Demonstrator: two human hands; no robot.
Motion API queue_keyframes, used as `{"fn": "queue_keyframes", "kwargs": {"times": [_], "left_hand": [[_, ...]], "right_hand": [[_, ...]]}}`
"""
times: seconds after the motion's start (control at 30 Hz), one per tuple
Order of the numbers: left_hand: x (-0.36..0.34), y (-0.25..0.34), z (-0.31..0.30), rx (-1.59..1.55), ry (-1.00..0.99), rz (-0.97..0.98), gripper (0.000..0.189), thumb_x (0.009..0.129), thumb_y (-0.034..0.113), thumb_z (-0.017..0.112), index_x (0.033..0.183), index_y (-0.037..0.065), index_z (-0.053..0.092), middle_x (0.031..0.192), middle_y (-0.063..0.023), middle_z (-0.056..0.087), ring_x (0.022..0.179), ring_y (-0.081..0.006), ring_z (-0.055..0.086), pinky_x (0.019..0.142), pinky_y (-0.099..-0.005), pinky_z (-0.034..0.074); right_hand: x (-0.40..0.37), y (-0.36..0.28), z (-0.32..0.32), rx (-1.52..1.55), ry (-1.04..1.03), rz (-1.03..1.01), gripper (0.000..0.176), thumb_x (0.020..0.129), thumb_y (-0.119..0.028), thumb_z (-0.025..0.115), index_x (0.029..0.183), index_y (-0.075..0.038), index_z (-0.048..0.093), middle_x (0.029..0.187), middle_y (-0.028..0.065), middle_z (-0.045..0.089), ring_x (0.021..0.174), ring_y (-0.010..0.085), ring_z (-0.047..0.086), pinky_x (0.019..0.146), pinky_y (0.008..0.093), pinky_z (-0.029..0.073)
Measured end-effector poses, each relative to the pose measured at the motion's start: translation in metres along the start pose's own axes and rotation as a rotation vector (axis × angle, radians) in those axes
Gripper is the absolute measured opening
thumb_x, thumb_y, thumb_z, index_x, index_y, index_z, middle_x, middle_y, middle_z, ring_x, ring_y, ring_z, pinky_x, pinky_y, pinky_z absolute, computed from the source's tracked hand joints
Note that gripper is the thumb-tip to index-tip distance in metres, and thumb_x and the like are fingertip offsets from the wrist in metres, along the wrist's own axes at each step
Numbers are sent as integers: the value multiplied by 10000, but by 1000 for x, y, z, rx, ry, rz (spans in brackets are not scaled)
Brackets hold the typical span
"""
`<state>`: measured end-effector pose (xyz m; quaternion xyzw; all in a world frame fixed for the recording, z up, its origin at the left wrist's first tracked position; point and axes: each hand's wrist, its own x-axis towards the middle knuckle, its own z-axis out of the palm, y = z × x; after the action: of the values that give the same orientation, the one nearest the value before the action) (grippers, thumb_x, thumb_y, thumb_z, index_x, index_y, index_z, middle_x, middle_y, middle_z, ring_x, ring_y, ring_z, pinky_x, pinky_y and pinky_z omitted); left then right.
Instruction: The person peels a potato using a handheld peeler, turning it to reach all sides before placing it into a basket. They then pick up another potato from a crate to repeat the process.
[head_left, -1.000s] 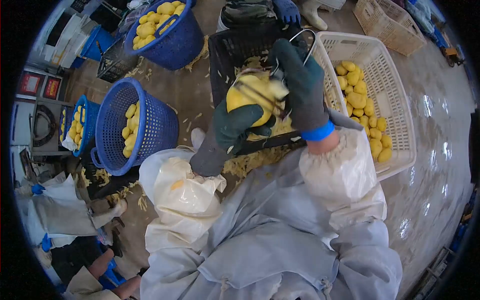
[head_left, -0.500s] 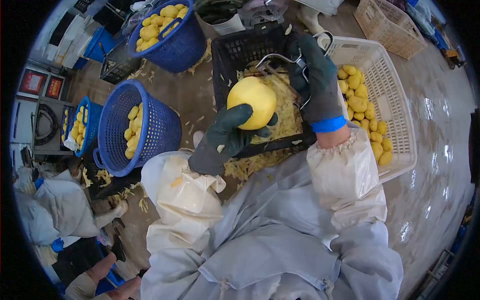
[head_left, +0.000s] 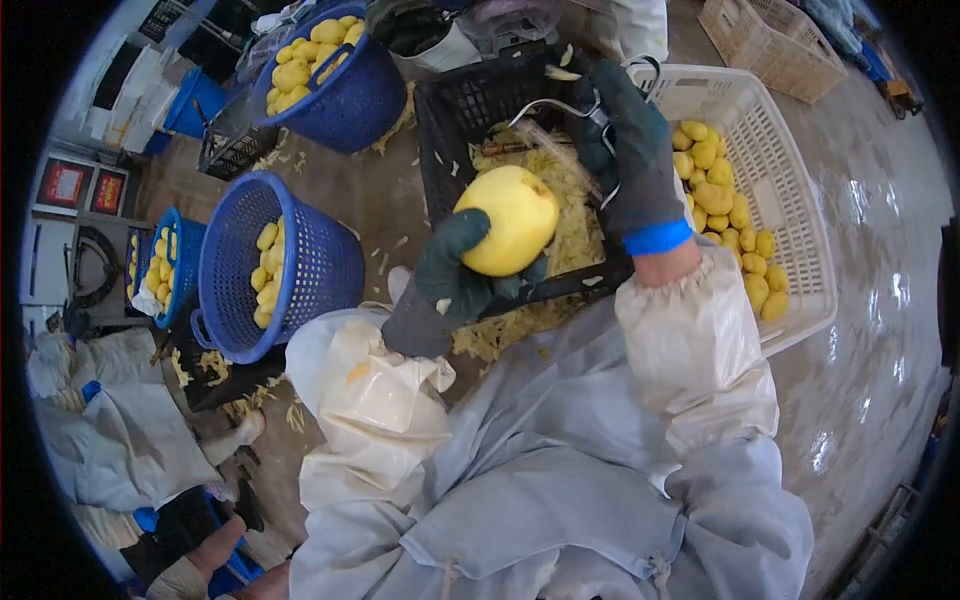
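My left hand (head_left: 456,268), in a dark green glove, is closed around a large yellow peeled potato (head_left: 510,222). A small brownish spot shows at the potato's upper right end. My right hand (head_left: 632,150), gloved as well with a blue band at the wrist, grips a metal wire-framed peeler (head_left: 560,104). Its frame sticks out to the left of my fingers, apart from the potato, and part of it is hidden by the glove. Both hands are above a black crate (head_left: 450,110) that holds many pale peel strips (head_left: 580,225).
A white crate (head_left: 805,215) of peeled potatoes stands on the right. Blue baskets (head_left: 325,255) with potatoes are on the left, another blue tub (head_left: 345,110) behind. A beige crate (head_left: 770,50) stands at the back right. Another person (head_left: 140,430) is at the lower left; scraps lie on the wet floor.
The potato has turned in my left hand, bringing its brownish spot into view, and sits slightly lower. My right hand keeps the peeler nearly in place. The person at the left has shifted.
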<state>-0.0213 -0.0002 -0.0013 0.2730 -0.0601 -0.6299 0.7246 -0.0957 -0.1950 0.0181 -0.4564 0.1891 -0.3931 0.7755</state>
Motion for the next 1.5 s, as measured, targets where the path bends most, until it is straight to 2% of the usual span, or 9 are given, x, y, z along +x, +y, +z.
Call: {"fn": "queue_keyframes", "kwargs": {"times": [0.2, 0.3, 0.37, 0.4, 0.93, 1.0, 1.03, 1.2, 1.5], "left_hand": [[10, -1, -4, 88, 142, 56, 609, 795, 342, 667, 1249, -13, 470, 1005, -225, 620, 733, -288, 669, 456, -271, 578], [7, -9, -2, 67, 91, 57, 672, 806, 377, 655, 1301, -9, 414, 1065, -245, 595, 815, -330, 662, 687, -364, 607], [2, -13, 29, 11, 344, 184, 648, 784, 323, 680, 1287, -8, 439, 1031, -236, 617, 699, -298, 666, 445, -267, 560], [-9, -1, 2, 67, -17, -56, 674, 777, 320, 688, 1306, -5, 425, 1055, -245, 613, 704, -300, 669, 456, -273, 551], [0, 2, -5, 145, 55, 40, 713, 778, 436, 660, 1310, 22, 428, 1083, -241, 597, 822, -311, 660, 686, -358, 603], [-2, -1, -2, 145, 21, 47, 714, 776, 441, 658, 1307, 21, 431, 1074, -244, 599, 798, -315, 664, 646, -348, 601], [-2, 1, -2, 149, -15, 58, 715, 774, 446, 657, 1304, 21, 433, 1065, -248, 601, 774, -320, 668, 607, -337, 600], [-4, 1, -3, 188, 74, 11, 704, 786, 473, 636, 1302, 34, 445, 1054, -253, 602, 802, -310, 666, 568, -301, 575], [7, -4, -7, 142, 230, 268, 568, 921, 526, 483, 1262, 71, 479, 1117, -180, 600, 956, -274, 632, 739, -351, 579]], "right_hand": [[1, 17, 10, -135, 36, 102, 266, 870, -295, 651, 799, -39, 636, 561, 1, 532, 419, 82, 471, 392, 243, 337], [12, 37, -3, -100, 77, 150, 255, 880, -285, 633, 806, -41, 637, 544, 3, 522, 422, 85, 477, 394, 246, 341], [47, 78, -38, -257, 92, -252, 182, 862, -261, 661, 839, -81, 643, 659, -27, 563, 524, 31, 476, 463, 191, 359], [46, 63, -41, -249, 100, -256, 182, 862, -261, 661, 839, -81, 643, 659, -27, 563, 524, 31, 476, 463, 191, 359], [-5, 15, 5, -184, 6, 281, 236, 870, -308, 652, 969, -95, 650, 722, -11, 577, 685, 96, 577, 532, 237, 441], [34, 60, -24, -220, 123, -349, 262, 848, -353, 672, 919, -103, 643, 692, -21, 574, 574, 77, 536, 437, 208, 377], [24, 31, -17, 63, 247, 177, 219, 861, -319, 662, 883, -102, 639, 701, -19, 582, 537, 52, 509, 399, 189, 337], [-11, 2, 13, -109, 4, 293, 155, 879, -251, 636, 873, -97, 635, 712, -29, 570, 543, 37, 499, 407, 187, 336], [-35, 4, 30, -247, -53, -147, 155, 846, -159, 646, 966, -63, 626, 703, -7, 557, 599, 60, 496, 521, 230, 392]]}}
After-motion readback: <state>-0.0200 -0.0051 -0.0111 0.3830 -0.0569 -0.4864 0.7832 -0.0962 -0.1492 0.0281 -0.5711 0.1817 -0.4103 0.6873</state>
